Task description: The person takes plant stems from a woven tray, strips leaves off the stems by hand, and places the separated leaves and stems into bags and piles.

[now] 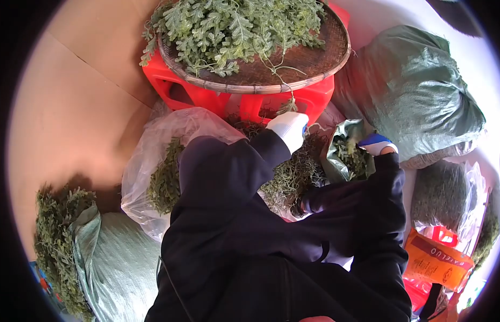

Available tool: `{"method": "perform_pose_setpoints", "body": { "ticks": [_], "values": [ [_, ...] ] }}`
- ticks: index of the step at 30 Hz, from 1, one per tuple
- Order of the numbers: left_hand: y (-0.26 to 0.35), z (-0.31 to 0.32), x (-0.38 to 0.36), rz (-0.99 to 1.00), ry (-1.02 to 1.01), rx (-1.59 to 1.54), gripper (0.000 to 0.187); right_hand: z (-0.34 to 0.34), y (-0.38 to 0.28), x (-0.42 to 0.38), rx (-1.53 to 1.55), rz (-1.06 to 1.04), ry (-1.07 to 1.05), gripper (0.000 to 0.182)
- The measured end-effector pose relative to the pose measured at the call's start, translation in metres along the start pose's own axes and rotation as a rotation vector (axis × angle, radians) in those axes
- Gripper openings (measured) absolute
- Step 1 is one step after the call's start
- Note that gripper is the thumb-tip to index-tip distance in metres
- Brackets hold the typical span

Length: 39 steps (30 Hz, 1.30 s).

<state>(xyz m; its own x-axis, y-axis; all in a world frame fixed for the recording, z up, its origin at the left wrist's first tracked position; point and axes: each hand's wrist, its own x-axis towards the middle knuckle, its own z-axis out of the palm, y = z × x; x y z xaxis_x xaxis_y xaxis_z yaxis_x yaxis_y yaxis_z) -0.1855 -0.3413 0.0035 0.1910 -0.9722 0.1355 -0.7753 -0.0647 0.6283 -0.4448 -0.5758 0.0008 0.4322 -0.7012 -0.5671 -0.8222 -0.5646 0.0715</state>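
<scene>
Low between the legs, I see the tangled stems; beside them the small green sack gapes, leafy sprigs inside. My right hand is at the sack's mouth, and my left hand is above the stems, near the hanging sprig. The angle hides both palms, so I can't tell whether either grip is closed on anything. Beyond, the woven tray sits on red plastic stools, bearing the heaped foliage. I'd ease stems apart gently, without yanking, to keep leaves whole.
</scene>
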Motion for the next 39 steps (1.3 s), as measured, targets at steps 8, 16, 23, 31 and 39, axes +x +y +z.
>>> {"method": "perform_pose_setpoints", "body": {
  "ticks": [8, 16, 23, 31, 39],
  "values": [
    [-0.001, 0.01, -0.01, -0.105, -0.249, 0.108, 0.052, 0.011, 0.018, 0.017, -0.12, -0.131, 0.045, 0.028],
    [0.005, -0.029, -0.007, -0.133, 0.026, 0.067, 0.033, 0.002, -0.027, -0.011, 0.251, -0.566, 0.311, 0.028],
    [0.008, -0.053, 0.012, -0.156, 0.528, 0.037, 0.043, 0.01, -0.038, 0.013, 0.159, -0.609, 0.157, 0.035],
    [0.021, -0.057, 0.041, -0.514, 0.366, 0.322, 0.09, 0.08, -0.063, 0.057, -0.294, -0.542, 0.046, 0.062],
    [-0.012, -0.052, 0.043, -0.317, 0.467, 0.157, 0.018, 0.102, -0.01, 0.11, -0.207, -0.382, -0.363, 0.048]
  ]
}}
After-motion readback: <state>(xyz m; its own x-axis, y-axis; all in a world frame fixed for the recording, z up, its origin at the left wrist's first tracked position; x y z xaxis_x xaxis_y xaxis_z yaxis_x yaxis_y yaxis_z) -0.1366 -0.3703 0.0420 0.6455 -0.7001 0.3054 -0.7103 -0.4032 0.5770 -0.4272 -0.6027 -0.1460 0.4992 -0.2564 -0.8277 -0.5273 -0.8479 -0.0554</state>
